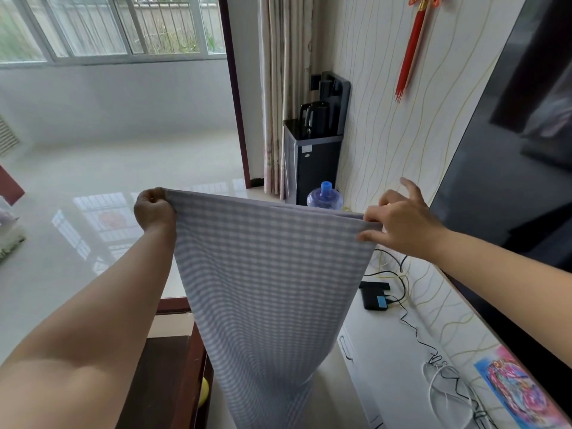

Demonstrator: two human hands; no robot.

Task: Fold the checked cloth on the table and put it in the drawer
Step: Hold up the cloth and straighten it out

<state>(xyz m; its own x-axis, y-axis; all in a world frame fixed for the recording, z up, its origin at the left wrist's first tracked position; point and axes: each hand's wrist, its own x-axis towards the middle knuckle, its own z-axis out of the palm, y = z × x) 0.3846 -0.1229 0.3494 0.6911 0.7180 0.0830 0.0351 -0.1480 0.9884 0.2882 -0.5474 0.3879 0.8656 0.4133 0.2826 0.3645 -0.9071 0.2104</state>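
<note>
Left hand (153,209): fisted tight round the top left corner of the checked cloth (263,280). Right hand (402,224): thumb and forefinger pinching the top right corner, other fingers spread loose. Cloth held up in the air between both, top edge stretched almost level, doubled over, rest hanging down and narrowing toward the bottom. Below on the left, glossy pale table (62,243) with a dark red wooden edge, mirroring the windows (108,26). On the right, white low cabinet (402,366) along the striped wallpaper, strewn with black and white cables (414,329) and a small black box (376,295). Above it, dark television screen (510,181). Farther back, black water dispenser (315,150), blue water bottle (325,198) at its foot, curtain (278,88) beside.
</note>
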